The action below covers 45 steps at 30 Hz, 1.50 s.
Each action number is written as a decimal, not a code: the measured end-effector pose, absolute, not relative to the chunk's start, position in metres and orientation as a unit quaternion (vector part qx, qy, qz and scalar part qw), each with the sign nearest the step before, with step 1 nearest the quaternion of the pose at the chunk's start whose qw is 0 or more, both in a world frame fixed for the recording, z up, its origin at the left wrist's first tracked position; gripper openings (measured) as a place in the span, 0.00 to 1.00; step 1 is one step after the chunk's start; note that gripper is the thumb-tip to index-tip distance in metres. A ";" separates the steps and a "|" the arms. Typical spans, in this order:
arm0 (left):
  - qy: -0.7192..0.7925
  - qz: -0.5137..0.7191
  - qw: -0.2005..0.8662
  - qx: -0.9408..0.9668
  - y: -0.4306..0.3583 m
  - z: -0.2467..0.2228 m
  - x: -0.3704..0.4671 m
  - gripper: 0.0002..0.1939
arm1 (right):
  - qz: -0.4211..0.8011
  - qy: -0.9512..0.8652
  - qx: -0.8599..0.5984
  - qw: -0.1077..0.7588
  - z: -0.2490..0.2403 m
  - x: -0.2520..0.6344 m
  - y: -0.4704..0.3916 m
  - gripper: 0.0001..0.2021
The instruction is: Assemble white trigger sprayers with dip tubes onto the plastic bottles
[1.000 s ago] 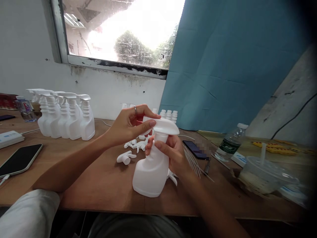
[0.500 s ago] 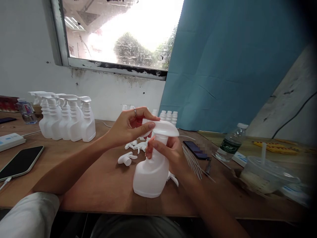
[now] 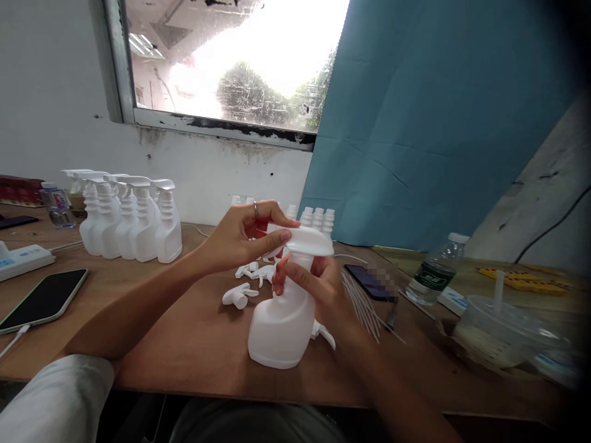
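Observation:
A white plastic spray bottle (image 3: 281, 332) stands upright before me near the table's front edge. On its neck sits a white trigger spray head (image 3: 309, 240), its broad rounded back toward the right. My left hand (image 3: 258, 231), a ring on one finger, pinches the spray head's left side between thumb and fingers. Lower down, my right hand (image 3: 318, 286) wraps round the bottle's neck, which it partly hides. A loose trigger spray head (image 3: 237, 296) lies to the left of the bottle, and another (image 3: 324, 335) shows partly behind it at the right.
Several bottles with spray heads (image 3: 143, 227) stand at the left. More bottle necks (image 3: 318, 221) show behind my hands. Thin white tubes (image 3: 362, 307), a phone (image 3: 369, 282), a water bottle (image 3: 434, 271) and a lidded cup (image 3: 494, 332) are at the right. Another phone (image 3: 46, 298) lies left.
The background has shifted slightly to the right in the view. Both hands keep their hold on the spray bottle and its head, in nearly the same pose.

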<state>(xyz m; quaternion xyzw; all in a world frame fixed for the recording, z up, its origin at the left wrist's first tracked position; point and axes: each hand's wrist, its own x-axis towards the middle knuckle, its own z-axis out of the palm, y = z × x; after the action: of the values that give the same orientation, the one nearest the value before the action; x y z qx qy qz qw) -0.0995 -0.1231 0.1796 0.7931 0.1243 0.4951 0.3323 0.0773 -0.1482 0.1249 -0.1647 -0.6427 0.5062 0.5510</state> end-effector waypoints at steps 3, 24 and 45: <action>0.127 0.496 0.329 0.794 -0.124 0.180 -0.100 0.13 | 0.526 -0.630 -0.142 0.553 0.123 0.078 -0.147 0.14; 0.159 0.513 0.203 0.819 -0.128 0.183 -0.100 0.08 | 0.533 -0.627 -0.141 0.550 0.122 0.079 -0.146 0.12; 0.240 0.415 0.294 0.827 -0.148 0.072 -0.128 0.18 | 0.615 -0.648 -0.161 0.420 0.136 0.086 -0.139 0.12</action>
<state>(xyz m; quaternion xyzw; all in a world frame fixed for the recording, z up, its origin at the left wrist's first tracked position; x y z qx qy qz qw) -0.1281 -0.1475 0.0724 0.8270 0.2395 0.4153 0.2937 0.0865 -0.1395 0.1360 -0.1612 -0.6477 0.6152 0.4195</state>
